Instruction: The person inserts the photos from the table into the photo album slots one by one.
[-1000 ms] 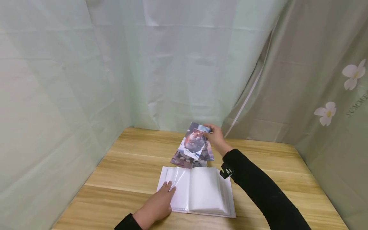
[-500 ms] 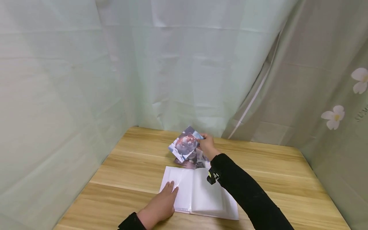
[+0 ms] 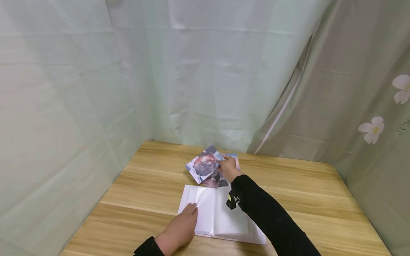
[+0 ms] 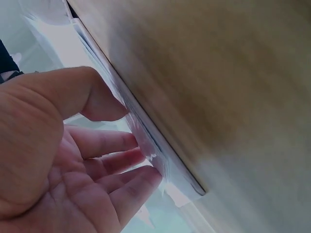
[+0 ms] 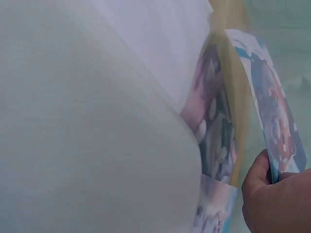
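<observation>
In the head view, a white photo album [image 3: 232, 222] lies spread on the table, with clear plastic sleeves [image 3: 205, 199] on its left page. My left hand [image 3: 182, 224] rests on that page's outer part; in the left wrist view its bent fingertips [image 4: 149, 174] and thumb touch the sleeves near the edge. Behind the album, my right hand [image 3: 229, 168] pinches one corner of a photo print [image 3: 203, 165] showing a round reddish-brown animal in snow. The print is tilted, raised over other photo prints [image 3: 211, 181], which it partly covers. The right wrist view shows thumb and fingers on the print [image 5: 274, 109].
More loose prints [image 5: 218, 136] lie partly overlapping just behind the album. The wooden table [image 3: 141, 185] extends to both sides. Pale curtains [image 3: 205, 78] hang behind its far edge and on the left; a flowered grey curtain [image 3: 336, 89] hangs right.
The right hand has brought the animal print leftward, down and toward the album, turning it counterclockwise. Left-hand fingers have drawn closer together on the page. The view has shifted slightly.
</observation>
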### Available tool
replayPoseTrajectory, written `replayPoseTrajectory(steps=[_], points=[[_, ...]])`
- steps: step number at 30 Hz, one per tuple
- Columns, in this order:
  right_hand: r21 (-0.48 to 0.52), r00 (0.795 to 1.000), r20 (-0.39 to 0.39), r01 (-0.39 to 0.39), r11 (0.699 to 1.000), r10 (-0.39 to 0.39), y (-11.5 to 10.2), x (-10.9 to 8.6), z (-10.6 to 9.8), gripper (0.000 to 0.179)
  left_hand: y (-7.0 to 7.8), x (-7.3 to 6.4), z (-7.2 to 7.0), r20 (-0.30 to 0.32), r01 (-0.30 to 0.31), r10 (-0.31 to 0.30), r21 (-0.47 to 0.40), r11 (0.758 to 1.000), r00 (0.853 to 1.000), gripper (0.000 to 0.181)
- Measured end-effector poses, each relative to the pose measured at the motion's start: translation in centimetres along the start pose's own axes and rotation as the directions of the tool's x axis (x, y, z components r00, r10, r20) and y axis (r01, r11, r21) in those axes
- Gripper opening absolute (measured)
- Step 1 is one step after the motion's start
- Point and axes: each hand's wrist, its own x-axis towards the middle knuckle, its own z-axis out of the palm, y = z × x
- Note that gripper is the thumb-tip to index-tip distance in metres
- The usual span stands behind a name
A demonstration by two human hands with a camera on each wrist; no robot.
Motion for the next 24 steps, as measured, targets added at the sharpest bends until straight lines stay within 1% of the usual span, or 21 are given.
replayPoseTrajectory(steps=[3,4,8,16,21,24], points=[[-0.049,1.000,-0.009,-0.001,0.999,0.000,0.19,-0.13,-0.08,0.034,0.01,0.01,0.10,-0.015,-0.009,0.010,0.034,0.999,1.000,0.052],[-0.051,1.000,-0.009,-0.002,0.999,0.001,0.21,-0.17,-0.08,0.034,0.01,0.02,0.14,-0.019,-0.010,0.011,0.038,0.999,1.000,0.052],[-0.049,1.000,-0.013,-0.008,0.999,0.007,0.32,-0.21,-0.20,0.035,-0.02,0.09,0.31,-0.044,-0.014,0.016,0.047,0.999,0.999,0.050],[-0.019,0.999,-0.031,-0.028,0.999,0.027,0.48,-0.14,-0.54,0.038,-0.02,0.07,0.19,-0.058,-0.021,0.024,0.045,0.999,0.998,0.050],[-0.024,1.000,-0.023,-0.022,0.999,0.021,0.76,-0.16,-0.54,0.033,-0.01,0.01,-0.03,-0.061,-0.030,0.033,0.058,0.998,0.998,0.050],[-0.034,1.000,-0.022,-0.015,0.999,0.014,0.91,-0.15,-0.53,0.031,0.05,-0.03,-0.03,-0.061,-0.021,0.024,0.051,0.998,0.998,0.047]])
